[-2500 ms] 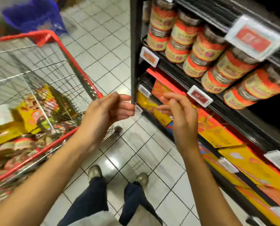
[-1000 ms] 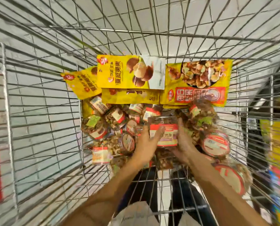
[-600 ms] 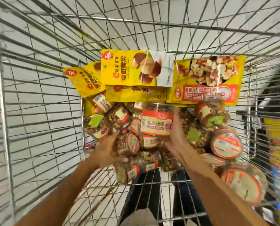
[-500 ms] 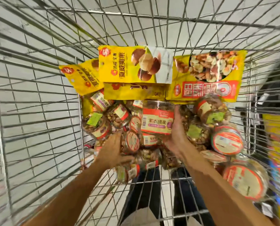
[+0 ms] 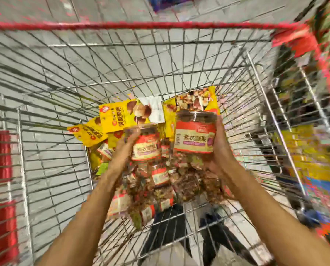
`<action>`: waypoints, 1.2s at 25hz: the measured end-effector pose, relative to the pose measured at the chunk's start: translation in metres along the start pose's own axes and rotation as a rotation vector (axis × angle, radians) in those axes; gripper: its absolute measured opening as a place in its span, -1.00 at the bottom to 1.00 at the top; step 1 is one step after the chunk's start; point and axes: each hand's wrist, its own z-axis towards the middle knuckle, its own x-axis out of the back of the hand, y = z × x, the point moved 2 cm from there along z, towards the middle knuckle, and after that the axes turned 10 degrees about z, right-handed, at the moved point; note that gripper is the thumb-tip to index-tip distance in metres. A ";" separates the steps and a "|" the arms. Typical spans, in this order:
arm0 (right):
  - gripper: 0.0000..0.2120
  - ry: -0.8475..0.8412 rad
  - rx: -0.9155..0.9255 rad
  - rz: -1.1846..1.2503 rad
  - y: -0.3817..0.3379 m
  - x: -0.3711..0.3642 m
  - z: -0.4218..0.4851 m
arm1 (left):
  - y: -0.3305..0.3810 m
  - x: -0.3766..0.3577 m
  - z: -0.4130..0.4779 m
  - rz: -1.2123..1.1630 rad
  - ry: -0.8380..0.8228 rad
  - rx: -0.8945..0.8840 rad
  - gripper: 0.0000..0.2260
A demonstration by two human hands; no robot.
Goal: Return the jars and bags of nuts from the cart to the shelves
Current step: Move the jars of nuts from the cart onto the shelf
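Now each hand grips one jar upright above the cart (image 5: 160, 43) pile at frame centre: left hand (image 5: 122, 150) fingers curl round the left jar (image 5: 146, 146), right hand (image 5: 219, 148) round the right jar (image 5: 195, 135), seemingly lifted clear for shelving.

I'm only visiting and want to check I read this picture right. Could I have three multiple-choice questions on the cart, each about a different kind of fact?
1. Where do the yellow bags lie?
A. at the far end of the cart, beyond the jar pile
B. on the floor tiles
C. draped over the rim

2. How many jars are lifted in the hands?
A. none
B. one
C. two

3. How is the right hand's jar held?
A. upside down
B. upright
C. flat on its side

Answers: 1 A, they lie past the pile; 2 C, left hand and right hand each grip one; 3 B, its label reads right way up.
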 end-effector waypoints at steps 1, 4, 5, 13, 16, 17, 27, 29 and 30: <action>-0.39 0.002 0.058 0.063 -0.020 0.008 -0.019 | 0.031 -0.014 -0.014 -0.061 -0.038 -0.065 -0.39; -0.40 0.020 0.219 0.213 -0.070 0.044 -0.077 | 0.100 -0.075 -0.064 -0.143 -0.298 -0.138 -0.46; -0.43 0.036 0.292 0.264 -0.086 0.063 -0.099 | 0.117 -0.104 -0.083 -0.147 -0.415 -0.145 -0.49; -0.45 0.205 0.742 0.641 -0.157 0.288 -0.266 | 0.140 -0.372 -0.235 -0.032 -0.890 -0.157 -0.45; -0.51 0.336 0.807 0.697 -0.164 0.398 -0.311 | 0.102 -0.480 -0.286 0.052 -1.045 -0.121 -0.53; -0.51 0.386 0.817 0.700 -0.164 0.434 -0.322 | 0.088 -0.513 -0.301 0.072 -1.085 -0.109 -0.54; -0.41 0.638 0.981 0.722 -0.159 0.665 -0.383 | -0.026 -0.750 -0.382 0.242 -1.166 -0.235 -0.42; -0.40 0.653 1.041 0.739 -0.154 0.691 -0.383 | -0.037 -0.788 -0.385 0.218 -1.152 -0.350 -0.46; -0.41 0.663 1.049 0.748 -0.150 0.703 -0.381 | -0.042 -0.806 -0.386 0.201 -1.145 -0.405 -0.47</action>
